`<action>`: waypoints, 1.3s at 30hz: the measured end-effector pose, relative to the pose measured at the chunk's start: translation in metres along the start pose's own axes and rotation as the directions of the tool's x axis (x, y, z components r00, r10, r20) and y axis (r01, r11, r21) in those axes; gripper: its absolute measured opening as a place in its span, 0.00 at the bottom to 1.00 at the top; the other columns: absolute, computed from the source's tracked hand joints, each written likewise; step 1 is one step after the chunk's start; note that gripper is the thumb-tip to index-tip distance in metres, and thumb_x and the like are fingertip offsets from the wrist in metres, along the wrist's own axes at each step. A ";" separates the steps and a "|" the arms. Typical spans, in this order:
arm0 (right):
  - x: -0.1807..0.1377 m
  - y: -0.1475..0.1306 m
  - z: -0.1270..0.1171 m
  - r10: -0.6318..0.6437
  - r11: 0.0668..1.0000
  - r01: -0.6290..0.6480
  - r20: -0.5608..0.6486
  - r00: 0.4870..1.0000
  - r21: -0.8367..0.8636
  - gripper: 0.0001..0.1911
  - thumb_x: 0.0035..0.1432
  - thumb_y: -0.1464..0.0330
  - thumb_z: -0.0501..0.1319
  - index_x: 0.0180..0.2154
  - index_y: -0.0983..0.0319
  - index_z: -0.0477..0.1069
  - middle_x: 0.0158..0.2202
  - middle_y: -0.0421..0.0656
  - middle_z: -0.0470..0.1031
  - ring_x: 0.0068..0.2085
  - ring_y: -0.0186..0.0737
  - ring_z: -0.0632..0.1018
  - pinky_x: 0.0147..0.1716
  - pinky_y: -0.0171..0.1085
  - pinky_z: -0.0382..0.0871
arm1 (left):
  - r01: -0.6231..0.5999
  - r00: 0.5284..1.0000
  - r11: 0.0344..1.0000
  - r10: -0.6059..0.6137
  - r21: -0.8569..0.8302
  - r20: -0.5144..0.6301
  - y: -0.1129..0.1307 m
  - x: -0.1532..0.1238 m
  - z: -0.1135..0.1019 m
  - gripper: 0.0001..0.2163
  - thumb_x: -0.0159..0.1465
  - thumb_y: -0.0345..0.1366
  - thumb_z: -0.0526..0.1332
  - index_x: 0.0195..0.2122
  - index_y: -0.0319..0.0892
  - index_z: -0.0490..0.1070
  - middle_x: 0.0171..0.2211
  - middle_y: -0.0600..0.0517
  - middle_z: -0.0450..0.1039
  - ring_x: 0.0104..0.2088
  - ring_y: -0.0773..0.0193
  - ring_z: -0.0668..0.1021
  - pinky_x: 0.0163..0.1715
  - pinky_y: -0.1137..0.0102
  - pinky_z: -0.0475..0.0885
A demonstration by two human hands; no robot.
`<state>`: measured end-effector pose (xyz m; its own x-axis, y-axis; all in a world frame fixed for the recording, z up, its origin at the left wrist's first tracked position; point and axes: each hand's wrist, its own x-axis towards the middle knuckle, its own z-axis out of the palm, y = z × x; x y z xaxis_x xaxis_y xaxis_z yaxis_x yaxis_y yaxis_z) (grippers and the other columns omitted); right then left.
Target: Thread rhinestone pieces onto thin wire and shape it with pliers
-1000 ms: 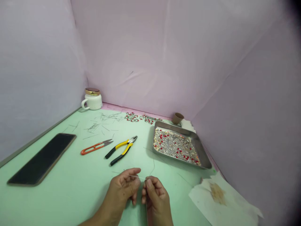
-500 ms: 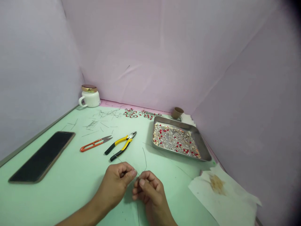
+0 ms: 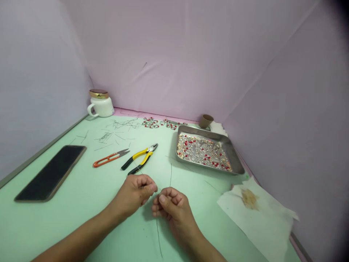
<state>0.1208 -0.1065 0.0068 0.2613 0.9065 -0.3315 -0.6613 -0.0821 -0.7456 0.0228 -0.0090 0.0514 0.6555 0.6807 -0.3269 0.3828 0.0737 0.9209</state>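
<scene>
Though hair-thin, dark stiff wire (image 3: 171, 174) in fingertip pinch of left hand (image 3: 135, 193) and right hand (image 3: 172, 206); matte green table (image 3: 81, 207)

left hand (image 3: 135, 192): curled, pinching thin wire (image 3: 170, 175)
right hand (image 3: 171, 206): closed on the same wire
pliers (image 3: 139, 161): yellow-handled, beside orange snips (image 3: 110, 158)
tray (image 3: 236, 162): beads inside
phone (image 3: 50, 172): far left

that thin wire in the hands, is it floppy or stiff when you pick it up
The wire runs almost straight beyond the right hand, so it probably keeps its shape, springy rather than limp. It is hair-thin, so likely very light and easy to lose from a pinch. The left hand seems to pinch it too.
</scene>
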 end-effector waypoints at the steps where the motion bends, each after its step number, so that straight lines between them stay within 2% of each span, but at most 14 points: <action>1: 0.000 0.000 0.000 0.013 1.000 -0.013 -0.009 1.000 -0.011 0.14 0.40 0.64 0.67 0.25 0.67 0.66 0.23 0.43 0.73 0.23 0.34 0.74 0.23 0.33 0.68 | 0.002 1.000 1.000 -0.002 -0.002 0.000 0.000 0.000 0.000 0.08 0.49 0.35 0.56 0.16 0.40 0.61 0.10 0.60 0.56 0.15 0.73 0.59 0.16 0.76 0.55; 10: 0.001 -0.005 0.005 0.044 0.998 -0.048 -0.084 0.996 -0.051 0.17 0.36 0.62 0.68 0.24 0.67 0.66 0.21 0.43 0.73 0.22 0.34 0.74 0.20 0.32 0.69 | 0.008 1.000 1.000 -0.008 0.008 -0.028 0.003 0.000 0.000 0.12 0.50 0.35 0.56 0.13 0.39 0.59 0.10 0.60 0.56 0.15 0.74 0.58 0.16 0.77 0.55; 15: 0.002 -0.004 0.007 0.008 0.994 -0.023 -0.144 0.990 -0.104 0.15 0.38 0.62 0.66 0.23 0.67 0.65 0.18 0.40 0.71 0.19 0.31 0.72 0.19 0.32 0.69 | 0.003 0.996 0.997 0.005 0.076 -0.094 0.008 -0.002 0.005 0.11 0.50 0.34 0.57 0.14 0.39 0.61 0.10 0.61 0.56 0.14 0.74 0.59 0.16 0.77 0.57; 17: 0.003 -0.004 0.005 -0.018 0.995 0.003 -0.149 0.989 -0.099 0.15 0.39 0.62 0.65 0.22 0.66 0.64 0.18 0.39 0.70 0.17 0.29 0.70 0.19 0.32 0.69 | -0.018 0.994 0.990 0.033 0.136 -0.104 0.008 -0.002 0.004 0.09 0.51 0.36 0.57 0.17 0.39 0.64 0.12 0.60 0.59 0.15 0.73 0.62 0.17 0.76 0.60; 19: 0.005 -0.007 0.001 -0.038 0.997 0.028 -0.157 0.987 -0.069 0.14 0.40 0.63 0.65 0.22 0.66 0.64 0.18 0.37 0.68 0.17 0.28 0.69 0.20 0.31 0.68 | -0.070 0.989 0.969 0.099 0.238 -0.111 0.005 0.001 -0.002 0.07 0.52 0.38 0.57 0.25 0.39 0.69 0.17 0.57 0.65 0.18 0.70 0.67 0.21 0.74 0.64; 21: 0.006 -0.011 -0.004 -0.054 0.998 0.050 -0.175 0.983 -0.030 0.14 0.41 0.63 0.65 0.22 0.66 0.63 0.17 0.36 0.67 0.17 0.27 0.69 0.21 0.31 0.68 | -0.154 0.960 0.900 0.234 0.408 -0.155 0.000 0.006 -0.012 0.12 0.52 0.39 0.57 0.36 0.40 0.69 0.27 0.53 0.71 0.25 0.66 0.72 0.28 0.71 0.68; 22: 0.006 -0.014 -0.007 -0.061 0.998 0.059 -0.184 0.981 -0.013 0.14 0.41 0.63 0.65 0.22 0.65 0.63 0.18 0.36 0.67 0.18 0.27 0.69 0.22 0.31 0.68 | -0.188 0.926 0.832 0.328 0.523 -0.189 -0.002 0.010 -0.018 0.14 0.53 0.39 0.57 0.39 0.40 0.67 0.32 0.51 0.71 0.30 0.63 0.73 0.33 0.69 0.68; 24: 0.007 -0.018 -0.011 -0.075 0.997 0.078 -0.196 0.978 0.005 0.13 0.42 0.64 0.65 0.22 0.65 0.63 0.18 0.36 0.67 0.19 0.28 0.69 0.23 0.31 0.68 | -0.192 0.841 0.616 0.505 0.764 -0.196 -0.007 0.019 -0.029 0.18 0.52 0.41 0.57 0.43 0.39 0.64 0.42 0.46 0.68 0.41 0.57 0.70 0.42 0.65 0.65; 25: 0.007 -0.020 -0.013 -0.081 0.996 0.085 -0.199 0.977 0.008 0.13 0.42 0.64 0.64 0.22 0.65 0.63 0.19 0.36 0.67 0.19 0.28 0.69 0.23 0.31 0.68 | -0.162 0.820 0.506 0.546 0.847 -0.170 -0.010 0.024 -0.033 0.20 0.52 0.42 0.58 0.44 0.38 0.63 0.44 0.43 0.66 0.45 0.54 0.68 0.45 0.62 0.63; 27: 0.006 -0.022 -0.016 -0.089 0.996 0.092 -0.200 0.976 0.009 0.13 0.43 0.64 0.64 0.23 0.65 0.63 0.19 0.36 0.67 0.19 0.27 0.69 0.23 0.30 0.67 | -0.087 0.841 0.352 0.528 0.932 -0.120 -0.012 0.031 -0.036 0.23 0.50 0.44 0.58 0.44 0.35 0.62 0.44 0.40 0.65 0.46 0.49 0.66 0.45 0.59 0.62; 29: 0.006 -0.023 -0.018 -0.091 0.996 0.094 -0.199 0.976 0.008 0.13 0.43 0.64 0.64 0.23 0.65 0.63 0.19 0.36 0.67 0.19 0.27 0.69 0.23 0.30 0.67 | -0.031 0.882 0.288 0.458 0.957 -0.109 -0.014 0.037 -0.035 0.22 0.51 0.46 0.57 0.41 0.35 0.63 0.40 0.41 0.67 0.43 0.48 0.68 0.40 0.59 0.64; 32: 0.006 -0.023 -0.019 -0.091 0.996 0.094 -0.195 0.977 0.005 0.14 0.42 0.63 0.65 0.23 0.65 0.63 0.19 0.36 0.67 0.19 0.28 0.68 0.23 0.31 0.68 | -0.014 0.907 0.251 0.411 0.968 -0.093 -0.014 0.043 -0.031 0.15 0.55 0.44 0.53 0.35 0.37 0.65 0.34 0.44 0.67 0.37 0.51 0.70 0.35 0.62 0.65; 36: 0.006 -0.023 -0.019 -0.094 0.995 0.098 -0.192 0.977 0.010 0.15 0.41 0.62 0.65 0.22 0.65 0.63 0.19 0.37 0.66 0.18 0.28 0.68 0.22 0.32 0.68 | -0.027 0.924 0.214 0.378 0.977 -0.057 -0.012 0.050 -0.030 0.10 0.55 0.39 0.50 0.30 0.40 0.65 0.33 0.45 0.66 0.37 0.52 0.70 0.32 0.64 0.65; 39: 0.006 -0.024 -0.019 -0.092 0.995 0.098 -0.195 0.976 0.022 0.15 0.42 0.62 0.65 0.22 0.65 0.63 0.18 0.37 0.66 0.18 0.28 0.68 0.21 0.31 0.67 | 0.049 0.971 0.222 0.219 0.974 -0.099 -0.011 0.047 -0.030 0.09 0.50 0.34 0.50 0.30 0.40 0.66 0.31 0.46 0.65 0.32 0.53 0.71 0.24 0.66 0.64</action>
<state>0.1519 -0.1067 0.0114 0.4534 0.8117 -0.3681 -0.6477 0.0164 -0.7617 0.0298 0.0443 0.0320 0.6558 0.7490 -0.0946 0.7511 -0.6599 -0.0178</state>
